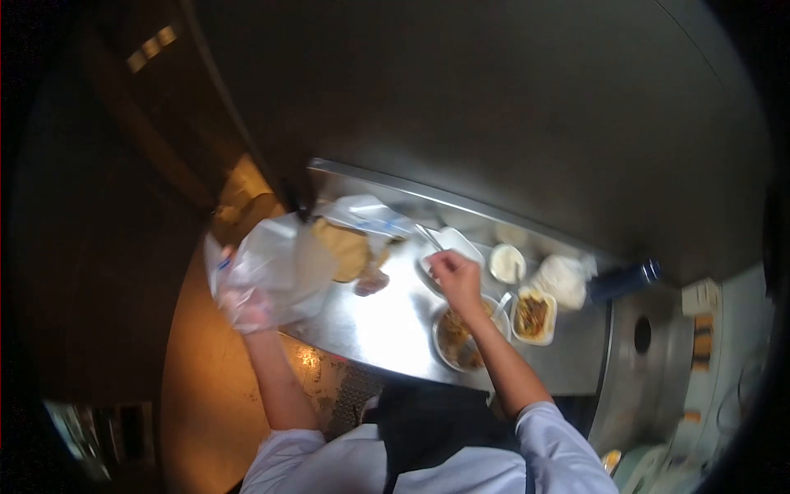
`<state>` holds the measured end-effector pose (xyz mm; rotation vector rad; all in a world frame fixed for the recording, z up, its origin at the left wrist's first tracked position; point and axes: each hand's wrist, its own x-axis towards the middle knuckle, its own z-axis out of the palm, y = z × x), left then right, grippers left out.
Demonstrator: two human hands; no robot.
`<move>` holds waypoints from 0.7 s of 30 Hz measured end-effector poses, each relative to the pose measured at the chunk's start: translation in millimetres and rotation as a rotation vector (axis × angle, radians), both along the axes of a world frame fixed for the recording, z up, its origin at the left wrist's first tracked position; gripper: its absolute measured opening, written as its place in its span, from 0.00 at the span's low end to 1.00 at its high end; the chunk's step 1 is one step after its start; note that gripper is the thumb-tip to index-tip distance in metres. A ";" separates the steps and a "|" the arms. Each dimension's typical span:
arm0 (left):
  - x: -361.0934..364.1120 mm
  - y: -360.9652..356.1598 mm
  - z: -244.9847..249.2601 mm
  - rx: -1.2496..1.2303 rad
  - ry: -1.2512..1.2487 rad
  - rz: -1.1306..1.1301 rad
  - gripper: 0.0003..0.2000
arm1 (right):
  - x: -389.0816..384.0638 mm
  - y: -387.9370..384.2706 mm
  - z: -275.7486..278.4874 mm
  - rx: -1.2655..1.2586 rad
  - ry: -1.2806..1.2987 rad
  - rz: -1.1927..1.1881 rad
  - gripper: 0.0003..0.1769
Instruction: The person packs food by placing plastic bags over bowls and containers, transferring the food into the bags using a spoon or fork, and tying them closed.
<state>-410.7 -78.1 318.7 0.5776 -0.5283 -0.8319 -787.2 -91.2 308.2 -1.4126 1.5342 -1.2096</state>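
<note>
On the left, my left hand [247, 309] is covered by a clear plastic bag [284, 255], with its fingers gripping the film. Tan, flat food, perhaps flatbread [344, 249], shows at the bag's right side. My right hand [457, 278] is closed in a pinch on a thin metallic utensil [429, 238], whose kind I cannot make out. That hand is over the edge of a white tray [457, 240]. Below my right forearm stands a round bowl [439, 346] of mixed food, partly hidden by the arm. Motion blurs both hands somewhat.
A white container of brown food [534, 316], a round white tub [508, 263], a bunched white plastic bag [562, 281] and a dark blue bottle [623, 281] stand on the right of the steel counter [383, 325]. A raised metal ledge [395, 183] runs behind.
</note>
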 end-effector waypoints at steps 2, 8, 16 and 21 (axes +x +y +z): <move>-1.5 30.6 -8.9 0.106 -0.209 0.005 0.26 | -20.7 52.9 -7.4 -0.055 0.214 0.037 0.11; -13.8 98.7 -45.0 0.157 -1.101 0.310 0.29 | -159.6 217.7 -55.2 0.035 0.684 -0.325 0.12; -87.5 108.2 10.2 0.386 -0.019 -0.190 0.25 | -352.8 359.4 -138.7 0.483 1.215 -0.707 0.27; -169.2 111.1 58.9 0.406 0.045 -0.328 0.21 | -374.9 305.8 -165.1 0.538 1.140 -0.629 0.35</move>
